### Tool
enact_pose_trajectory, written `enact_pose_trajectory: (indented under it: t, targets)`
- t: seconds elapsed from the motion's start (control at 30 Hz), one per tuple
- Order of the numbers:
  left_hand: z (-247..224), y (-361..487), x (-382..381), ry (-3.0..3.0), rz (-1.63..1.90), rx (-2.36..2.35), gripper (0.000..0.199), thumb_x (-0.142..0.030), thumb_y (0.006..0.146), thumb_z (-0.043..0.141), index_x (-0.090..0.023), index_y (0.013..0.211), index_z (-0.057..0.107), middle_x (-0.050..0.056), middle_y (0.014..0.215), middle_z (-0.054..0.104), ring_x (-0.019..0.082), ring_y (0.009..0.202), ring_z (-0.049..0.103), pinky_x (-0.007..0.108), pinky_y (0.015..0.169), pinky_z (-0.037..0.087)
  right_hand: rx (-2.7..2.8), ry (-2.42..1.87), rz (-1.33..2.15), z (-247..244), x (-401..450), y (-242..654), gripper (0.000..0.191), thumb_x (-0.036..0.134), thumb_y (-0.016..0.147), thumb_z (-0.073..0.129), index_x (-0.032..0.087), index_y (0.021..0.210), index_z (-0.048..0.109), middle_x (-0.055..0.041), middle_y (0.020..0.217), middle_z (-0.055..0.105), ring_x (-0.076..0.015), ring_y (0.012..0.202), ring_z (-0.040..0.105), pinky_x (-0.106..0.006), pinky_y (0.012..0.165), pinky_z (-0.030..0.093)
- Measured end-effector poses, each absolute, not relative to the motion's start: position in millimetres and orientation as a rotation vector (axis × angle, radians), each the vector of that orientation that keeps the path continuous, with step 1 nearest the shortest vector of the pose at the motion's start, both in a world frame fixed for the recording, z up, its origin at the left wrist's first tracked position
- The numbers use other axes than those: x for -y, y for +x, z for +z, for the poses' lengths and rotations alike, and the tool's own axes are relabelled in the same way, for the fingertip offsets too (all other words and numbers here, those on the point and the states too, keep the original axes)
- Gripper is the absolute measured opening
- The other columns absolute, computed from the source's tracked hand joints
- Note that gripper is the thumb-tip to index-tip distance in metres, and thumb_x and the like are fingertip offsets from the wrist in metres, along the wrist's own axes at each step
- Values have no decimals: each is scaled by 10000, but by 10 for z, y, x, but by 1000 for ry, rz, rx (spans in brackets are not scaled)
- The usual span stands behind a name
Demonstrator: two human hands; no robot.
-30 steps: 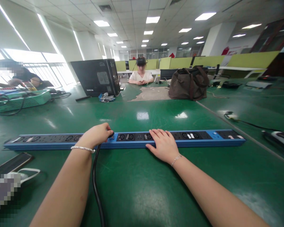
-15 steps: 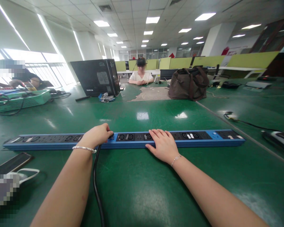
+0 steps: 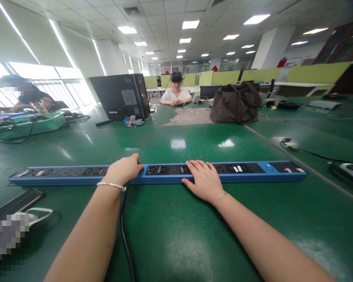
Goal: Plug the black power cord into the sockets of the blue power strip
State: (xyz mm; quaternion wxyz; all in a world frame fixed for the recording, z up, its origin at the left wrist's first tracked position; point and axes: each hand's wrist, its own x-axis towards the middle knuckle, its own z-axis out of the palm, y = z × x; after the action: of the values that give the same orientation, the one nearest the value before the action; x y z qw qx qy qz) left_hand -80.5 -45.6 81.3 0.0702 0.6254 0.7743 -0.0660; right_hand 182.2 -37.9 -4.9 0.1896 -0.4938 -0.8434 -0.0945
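I see left hand (image 3: 125,168) gripping end of thick black cable (image 3: 124,231) at long blue-and-black socket strip (image 3: 164,180); right hand (image 3: 205,177) open, flat atop.

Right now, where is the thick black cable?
In the head view, the cable runs over the green tabletop, right of the left forearm, up to the left hand at the long blue socket strip.

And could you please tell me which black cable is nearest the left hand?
The thick black cable running from beneath the left hand to the bottom edge; the other black cables lie farther off, around the green basket and at right.
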Motion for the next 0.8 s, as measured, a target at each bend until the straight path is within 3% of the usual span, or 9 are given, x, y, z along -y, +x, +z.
enact_pose_trajectory:
  t: [0.2, 0.8]
  targets:
    - [732, -739, 475, 1930, -266, -2418, 346, -420, 813, 352, -207, 1034, 511, 137, 974, 673, 276, 890, 635, 357, 707, 466, 2370, -1387, -279, -57, 375, 1820, 606, 538, 833, 428, 181, 1322, 458, -91, 1319, 507, -250, 1201, 401, -417, 1022, 217]
    - [644, -706, 594, 1878, -117, -2459, 359, -460, 839, 297, -230, 1035, 490, 130, 923, 680, 292, 863, 641, 381, 692, 460, 2379, -1386, -298, -57, 369, 1822, 602, 535, 838, 419, 179, 1323, 457, -100, 1316, 508, -254, 1202, 400, -419, 1011, 229]
